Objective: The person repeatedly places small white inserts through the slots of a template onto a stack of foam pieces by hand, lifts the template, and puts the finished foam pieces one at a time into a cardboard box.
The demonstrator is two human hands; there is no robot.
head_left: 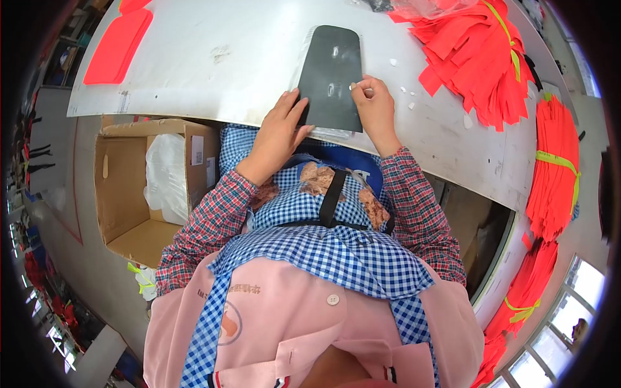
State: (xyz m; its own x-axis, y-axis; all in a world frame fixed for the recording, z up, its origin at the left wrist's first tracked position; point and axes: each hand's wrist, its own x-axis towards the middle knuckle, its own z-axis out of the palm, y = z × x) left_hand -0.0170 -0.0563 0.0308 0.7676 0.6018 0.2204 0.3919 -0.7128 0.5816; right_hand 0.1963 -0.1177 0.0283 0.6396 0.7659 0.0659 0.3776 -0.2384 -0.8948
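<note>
A dark grey-green panel [331, 71], tapered with rounded far corners, lies on the white table in front of me. Under it, the edge of a clear or whitish sheet [333, 133] peeks out. My left hand [279, 129] rests along the panel's left edge, fingers stretched out and holding nothing. At the panel's right edge, my right hand [375, 107] is closed in a pinch on a small white piece [352, 86]. Two shiny light spots show on the panel's surface.
Small white scraps [411, 105] lie right of the panel. Red-orange strips in a tied bundle [479, 61] sit at the far right, with more bundles [555, 161] beyond the table edge. A red stack [119, 48] lies far left. An open cardboard box [110, 187] holds a plastic bag [167, 174].
</note>
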